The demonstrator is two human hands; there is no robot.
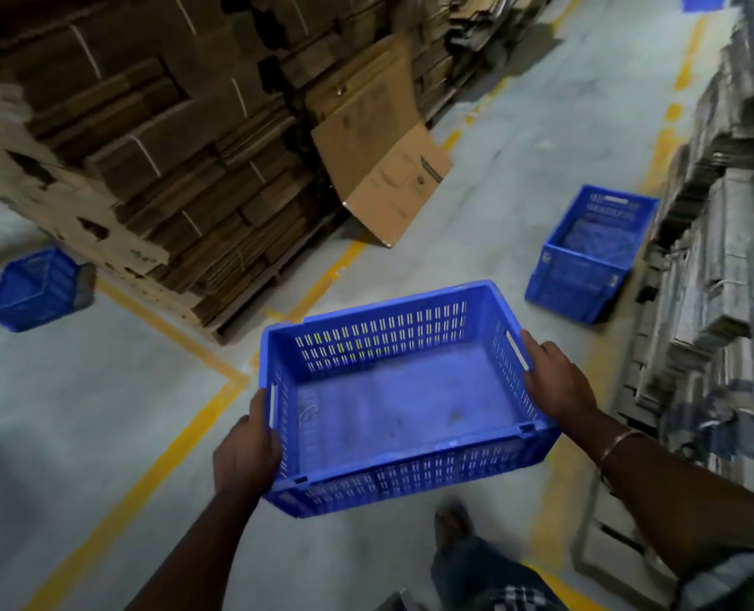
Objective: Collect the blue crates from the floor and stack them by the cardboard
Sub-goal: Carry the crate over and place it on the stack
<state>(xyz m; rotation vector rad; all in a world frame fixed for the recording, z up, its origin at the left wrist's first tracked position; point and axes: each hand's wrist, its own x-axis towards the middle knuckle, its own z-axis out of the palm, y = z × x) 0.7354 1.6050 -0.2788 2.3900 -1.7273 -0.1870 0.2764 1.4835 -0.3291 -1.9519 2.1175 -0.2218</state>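
Hands: left hand point(246, 452) and right hand point(558, 381) each curled round a short end of the carried crate point(404, 399), fingers hooked at the handle slots; a bangle point(619, 445) sits on the right wrist.
Carried crate: blue, slotted walls, empty, held level above the grey floor point(80, 434).
Second crate point(591, 253): blue, on the floor beyond the carried crate to its right, close against the right cardboard stack point(719, 258).
Third crate point(36, 288): blue, tilted, on the floor far left of the carried crate, at the corner of the left cardboard stack point(155, 160).
Loose carton point(384, 178): leaning on the left stack, beyond the carried crate.
Yellow floor lines point(190, 434): run under and beside the carried crate.
Foot point(452, 526): just below the carried crate.
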